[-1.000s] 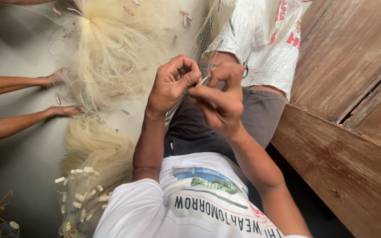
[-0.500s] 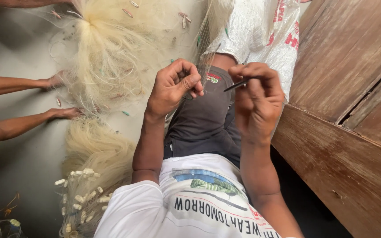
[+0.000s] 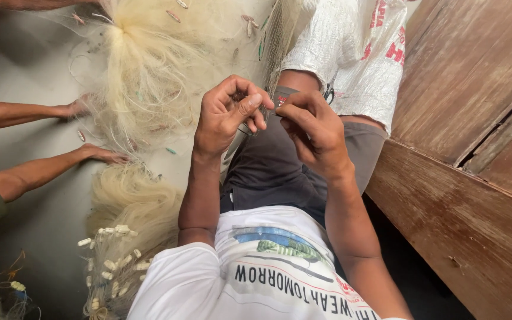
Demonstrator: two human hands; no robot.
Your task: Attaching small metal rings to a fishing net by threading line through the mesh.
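Resting on grey floor (image 3: 37,65) (concrete, perhaps) beside wooden wall (image 3: 475,77), pale netting (image 3: 149,77).

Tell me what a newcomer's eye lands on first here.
First, the left hand and right hand, meeting at centre frame and pinching fine net strands above the lap. Next, the pale fishing net heaped on the grey floor upper left, where another person's hand rests. A wooden wall fills the right.
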